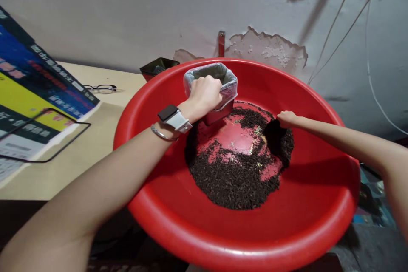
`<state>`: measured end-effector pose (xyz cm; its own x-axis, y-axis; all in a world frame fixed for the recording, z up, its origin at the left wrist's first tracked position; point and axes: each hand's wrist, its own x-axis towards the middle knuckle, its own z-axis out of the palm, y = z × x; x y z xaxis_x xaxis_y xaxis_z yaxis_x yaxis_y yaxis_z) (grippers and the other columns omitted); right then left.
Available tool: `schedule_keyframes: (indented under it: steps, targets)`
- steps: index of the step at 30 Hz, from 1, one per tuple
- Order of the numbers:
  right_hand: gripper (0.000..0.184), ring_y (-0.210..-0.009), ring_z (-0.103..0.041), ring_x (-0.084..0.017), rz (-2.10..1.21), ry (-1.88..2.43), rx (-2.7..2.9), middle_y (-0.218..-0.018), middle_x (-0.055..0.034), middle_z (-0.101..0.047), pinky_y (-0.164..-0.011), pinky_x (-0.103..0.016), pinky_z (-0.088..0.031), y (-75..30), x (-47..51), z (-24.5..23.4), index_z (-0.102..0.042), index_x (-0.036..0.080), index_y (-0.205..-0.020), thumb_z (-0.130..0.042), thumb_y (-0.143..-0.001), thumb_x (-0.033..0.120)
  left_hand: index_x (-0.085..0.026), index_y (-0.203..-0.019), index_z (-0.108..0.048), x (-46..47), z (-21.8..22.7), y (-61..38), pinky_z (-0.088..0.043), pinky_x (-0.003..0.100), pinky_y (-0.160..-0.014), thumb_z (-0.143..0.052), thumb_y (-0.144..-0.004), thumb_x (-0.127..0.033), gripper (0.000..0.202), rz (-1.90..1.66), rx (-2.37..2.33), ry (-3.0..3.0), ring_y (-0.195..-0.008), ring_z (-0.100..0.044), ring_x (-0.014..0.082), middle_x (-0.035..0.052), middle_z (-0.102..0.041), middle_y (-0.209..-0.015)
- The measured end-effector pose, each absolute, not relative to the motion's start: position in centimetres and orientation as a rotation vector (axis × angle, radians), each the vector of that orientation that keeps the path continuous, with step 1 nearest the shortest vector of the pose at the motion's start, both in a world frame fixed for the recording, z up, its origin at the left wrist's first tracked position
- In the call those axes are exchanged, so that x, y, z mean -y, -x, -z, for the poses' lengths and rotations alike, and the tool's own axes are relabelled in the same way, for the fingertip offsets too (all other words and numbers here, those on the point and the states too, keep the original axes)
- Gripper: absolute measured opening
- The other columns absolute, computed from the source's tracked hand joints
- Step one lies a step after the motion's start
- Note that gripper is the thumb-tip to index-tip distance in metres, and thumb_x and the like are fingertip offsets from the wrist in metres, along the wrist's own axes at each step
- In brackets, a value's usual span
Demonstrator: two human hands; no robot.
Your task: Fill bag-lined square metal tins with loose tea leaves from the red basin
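While the print on the blue and yellow poster (pixel 35 93) is too blurred to read, the hands are plain. Reaching forward, the left hand (pixel 205 93) clamps the rim of a bag-lined small bin (pixel 219 93) in the red basin (pixel 306 229). Right of that grip, the right hand (pixel 287 119) closes on a dark scoop (pixel 274 134) touching the tea leaves (pixel 236 182).

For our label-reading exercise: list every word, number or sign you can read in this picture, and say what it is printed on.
Nothing can be quoted.
Printed sheet on the table: white lettering on blue, yellow and black bands, too blurred and tilted to read.
Watch on the left wrist: screen dark.
Red basin: no lettering visible.
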<state>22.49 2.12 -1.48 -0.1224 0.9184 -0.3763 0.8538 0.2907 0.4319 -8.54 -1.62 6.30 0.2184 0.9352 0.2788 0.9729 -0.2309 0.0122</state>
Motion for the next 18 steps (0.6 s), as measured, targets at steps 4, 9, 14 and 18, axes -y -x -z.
schedule_keyframes:
  steps: [4, 9, 14, 18]
  targets:
    - [0.030, -0.092, -0.066, -0.030, 0.007, -1.510, -1.951, -0.094, -0.0205, -0.068, -0.072, -0.033, -0.050, -20.8, 3.3, 1.4, -0.071, 0.011, -0.097, -0.058, -0.072, 0.019, -0.009, -0.103, -0.070, 1.7, -6.4, 8.4, -0.046, 0.042, -0.078, -0.045, -0.079, -0.028, 0.039, 0.378, 1.833, 2.338, -0.096, -0.061, 0.0345, 0.0189, -0.067, -0.097]
    - [0.023, -0.081, -0.065, -0.022, 0.281, -1.296, -1.980, -0.087, -0.0143, -0.069, -0.063, -0.025, -0.045, -16.8, 7.6, -0.6, -0.071, 0.010, -0.086, -0.057, -0.068, 0.014, -0.009, -0.100, -0.070, 1.7, -6.3, 8.3, -0.045, 0.041, -0.080, -0.047, -0.076, -0.024, 0.037, 0.444, 1.809, 2.351, -0.096, -0.060, 0.0324, 0.0177, -0.068, -0.096]
    - [0.024, -0.072, -0.060, -0.014, 0.416, -1.359, -2.018, -0.091, -0.0062, -0.068, -0.056, -0.020, -0.041, -15.0, 4.4, -4.6, -0.067, 0.013, -0.094, -0.059, -0.073, 0.020, -0.010, -0.100, -0.071, 1.8, -6.4, 8.4, -0.045, 0.039, -0.080, -0.047, -0.074, -0.021, 0.037, 0.419, 1.825, 2.335, -0.095, -0.060, 0.0302, 0.0161, -0.068, -0.096]
    - [0.029, -0.080, -0.064, -0.020, 0.148, -1.790, -1.992, -0.098, -0.0114, -0.068, -0.061, -0.024, -0.044, -15.7, -1.4, -5.0, -0.066, 0.013, -0.105, -0.054, -0.080, 0.023, -0.008, -0.103, -0.069, 2.1, -6.9, 8.4, -0.046, 0.040, -0.079, -0.046, -0.076, -0.018, 0.037, 0.407, 1.846, 2.322, -0.096, -0.061, 0.0310, 0.0173, -0.068, -0.099]
